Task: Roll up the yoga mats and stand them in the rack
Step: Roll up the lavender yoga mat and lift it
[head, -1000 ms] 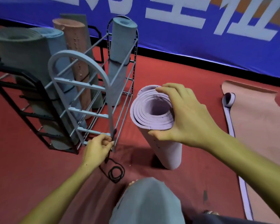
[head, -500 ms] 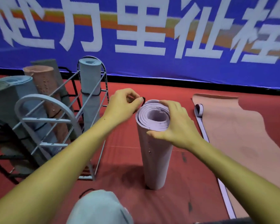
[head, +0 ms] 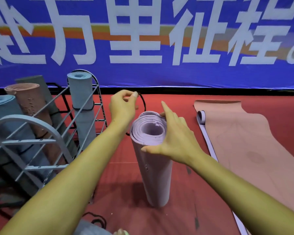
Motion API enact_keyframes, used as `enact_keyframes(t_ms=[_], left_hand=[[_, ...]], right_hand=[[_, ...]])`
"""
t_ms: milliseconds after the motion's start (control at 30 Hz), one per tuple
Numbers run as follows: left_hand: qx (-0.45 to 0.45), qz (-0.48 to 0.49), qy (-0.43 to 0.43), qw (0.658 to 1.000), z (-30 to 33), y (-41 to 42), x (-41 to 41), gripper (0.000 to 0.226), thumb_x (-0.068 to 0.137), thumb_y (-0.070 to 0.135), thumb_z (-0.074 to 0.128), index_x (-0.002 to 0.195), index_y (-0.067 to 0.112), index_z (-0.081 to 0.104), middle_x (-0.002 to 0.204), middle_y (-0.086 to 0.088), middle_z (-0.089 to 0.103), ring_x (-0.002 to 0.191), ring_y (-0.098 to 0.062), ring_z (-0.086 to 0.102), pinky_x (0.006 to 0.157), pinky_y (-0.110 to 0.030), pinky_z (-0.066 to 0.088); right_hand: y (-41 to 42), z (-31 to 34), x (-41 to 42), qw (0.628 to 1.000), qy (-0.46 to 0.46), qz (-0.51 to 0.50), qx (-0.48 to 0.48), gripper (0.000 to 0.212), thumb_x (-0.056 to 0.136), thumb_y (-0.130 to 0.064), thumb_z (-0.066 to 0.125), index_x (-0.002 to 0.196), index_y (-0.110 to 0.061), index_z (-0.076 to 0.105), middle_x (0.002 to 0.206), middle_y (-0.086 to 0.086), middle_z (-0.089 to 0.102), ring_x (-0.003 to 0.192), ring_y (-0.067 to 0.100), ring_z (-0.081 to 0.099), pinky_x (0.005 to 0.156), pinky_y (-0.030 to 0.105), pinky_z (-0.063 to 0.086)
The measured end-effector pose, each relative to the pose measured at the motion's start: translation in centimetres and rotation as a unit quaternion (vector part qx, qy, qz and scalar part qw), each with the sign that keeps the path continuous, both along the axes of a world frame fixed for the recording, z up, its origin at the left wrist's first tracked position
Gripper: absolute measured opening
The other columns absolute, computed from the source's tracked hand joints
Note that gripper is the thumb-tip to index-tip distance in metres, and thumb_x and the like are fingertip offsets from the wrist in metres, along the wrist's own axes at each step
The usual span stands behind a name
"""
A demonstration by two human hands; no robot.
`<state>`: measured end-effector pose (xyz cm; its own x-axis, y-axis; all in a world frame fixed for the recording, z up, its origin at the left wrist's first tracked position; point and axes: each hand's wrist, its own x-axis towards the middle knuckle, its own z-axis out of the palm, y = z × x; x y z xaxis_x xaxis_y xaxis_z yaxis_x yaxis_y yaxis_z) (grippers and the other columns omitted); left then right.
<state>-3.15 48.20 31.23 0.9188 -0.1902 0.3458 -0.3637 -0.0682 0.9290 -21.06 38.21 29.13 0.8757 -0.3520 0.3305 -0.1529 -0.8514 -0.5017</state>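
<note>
1. Right hand [head: 174,138] grips top rim of rolled lilac foam yoga mat [head: 153,167], thumb on near side, fingers curled over far edge, index finger sticking up.
2. Left hand [head: 123,106] raised just left of the roll top, fingertips pinching thin black elastic cord loop [head: 143,103]; cord arcs down behind the roll.
3. Lilac roll stands upright on red floor [head: 126,192], outside the rack, to its right.
4. Grey metal wire rack with arched ends [head: 31,131] at left holds upright rolls: light blue one [head: 81,97] at far end with black band round it, salmon pink one [head: 31,100], more grey-blue ones nearer the camera.
5. Unrolled salmon pink mat with lilac underside [head: 244,141] lies flat on floor at right, well apart from the rack.
6. Another black cord [head: 97,219] lies on floor by bottom edge.
7. Blue banner with white characters [head: 143,39] covers the back wall.
</note>
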Motion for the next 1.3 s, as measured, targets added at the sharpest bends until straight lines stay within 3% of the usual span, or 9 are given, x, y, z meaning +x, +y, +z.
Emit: enact_keyframes(t_ms=[67, 200, 333, 467, 600, 767, 933, 1100, 1300], left_hand=[[0.027, -0.022, -0.013, 0.999, 0.3, -0.1, 0.7, 0.015, 0.096, 0.033, 0.07, 0.086, 0.023, 0.074, 0.078, 0.007, 0.075, 0.075, -0.018, 0.077, 0.07, -0.043, 0.061], [0.117, -0.291, -0.034, 0.949, 0.6, 0.2, -1.0, 0.015, 0.103, 0.019, 0.068, 0.097, 0.007, 0.074, 0.092, -0.007, 0.079, 0.09, -0.014, 0.075, 0.081, -0.03, 0.056], [0.174, -0.415, -0.072, 0.89, 0.4, 1.7, -1.4, 0.018, 0.104, 0.027, 0.068, 0.103, 0.011, 0.075, 0.121, -0.011, 0.075, 0.127, -0.023, 0.066, 0.109, -0.047, 0.051], [0.218, -0.438, -0.115, 0.864, 0.8, 2.9, -1.7, 0.017, 0.102, 0.027, 0.07, 0.104, 0.012, 0.078, 0.135, 0.005, 0.069, 0.138, -0.008, 0.055, 0.119, -0.044, 0.041], [0.28, -0.417, -0.116, 0.857, 0.9, 4.1, -1.8, 0.016, 0.09, 0.035, 0.084, 0.105, 0.031, 0.08, 0.158, 0.01, 0.048, 0.147, 0.013, 0.03, 0.126, -0.04, 0.029], [0.369, -0.409, -0.18, 0.815, -0.3, 4.4, -2.0, 0.074, 0.052, 0.056, 0.1, 0.116, 0.041, 0.066, 0.169, 0.017, 0.013, 0.155, 0.003, 0.018, 0.123, -0.024, 0.025], [0.353, -0.371, -0.252, 0.821, -1.3, 3.3, -2.2, 0.063, 0.057, 0.064, 0.093, 0.106, 0.039, 0.063, 0.16, 0.015, 0.025, 0.145, -0.012, 0.039, 0.115, -0.042, 0.043], [0.338, -0.421, -0.251, 0.803, -1.1, 3.0, -1.3, 0.056, 0.065, 0.038, 0.101, 0.106, 0.026, 0.065, 0.165, 0.011, 0.028, 0.152, -0.006, 0.03, 0.12, -0.034, 0.035], [0.357, -0.458, -0.229, 0.781, -0.2, 3.1, -1.6, 0.055, 0.066, 0.018, 0.1, 0.108, 0.018, 0.065, 0.167, 0.013, 0.022, 0.151, 0.002, 0.028, 0.115, -0.018, 0.033]], right_hand=[[0.3, 0.1, 0.0, 1.0, 0.003, 0.007, -0.005, 0.148, 0.053, -0.077, 0.086, 0.163, -0.044, -0.006, 0.152, -0.02, 0.04, 0.134, 0.021, 0.04, 0.089, 0.051, 0.052], [0.2, 0.1, -0.1, 1.0, 0.008, -0.003, -0.011, 0.148, 0.054, -0.08, 0.084, 0.164, -0.043, -0.008, 0.156, -0.019, 0.038, 0.133, 0.021, 0.04, 0.088, 0.051, 0.052], [-0.3, 0.3, -0.3, 1.0, 0.014, -0.008, -0.016, 0.147, 0.051, -0.086, 0.081, 0.163, -0.048, -0.005, 0.152, -0.013, 0.041, 0.127, 0.023, 0.043, 0.089, 0.053, 0.053], [-0.1, 0.3, -0.2, 0.999, 0.024, -0.003, -0.033, 0.13, 0.048, -0.093, 0.074, 0.159, -0.046, 0.025, 0.141, -0.017, 0.04, 0.122, 0.018, 0.043, 0.091, 0.051, 0.055], [-0.4, -0.1, -0.1, 0.999, 0.011, 0.001, -0.033, 0.12, 0.046, -0.095, 0.073, 0.147, -0.036, 0.047, 0.137, -0.02, 0.042, 0.121, 0.012, 0.044, 0.097, 0.042, 0.053], [-2.1, -0.5, -0.1, 1.0, -0.017, 0.009, 0.0, 0.124, 0.044, -0.088, 0.077, 0.146, -0.024, 0.049, 0.139, -0.014, 0.045, 0.13, 0.009, 0.047, 0.107, 0.036, 0.048], [-5.3, 0.2, -0.9, 0.997, 0.013, 0.077, 0.011, 0.12, 0.047, -0.068, 0.097, 0.148, -0.024, 0.049, 0.139, -0.019, 0.042, 0.123, -0.012, 0.039, 0.099, -0.002, 0.026], [-8.2, 1.1, -2.5, 0.993, 0.044, 0.108, 0.033, 0.111, 0.049, -0.063, 0.097, 0.145, -0.028, 0.055, 0.14, -0.018, 0.054, 0.127, -0.002, 0.052, 0.112, 0.026, 0.044], [-9.5, 1.0, -3.0, 0.991, 0.023, 0.116, 0.06, 0.086, 0.043, -0.061, 0.102, 0.114, -0.033, 0.064, 0.127, -0.019, 0.064, 0.118, 0.003, 0.063, 0.096, 0.037, 0.059]])
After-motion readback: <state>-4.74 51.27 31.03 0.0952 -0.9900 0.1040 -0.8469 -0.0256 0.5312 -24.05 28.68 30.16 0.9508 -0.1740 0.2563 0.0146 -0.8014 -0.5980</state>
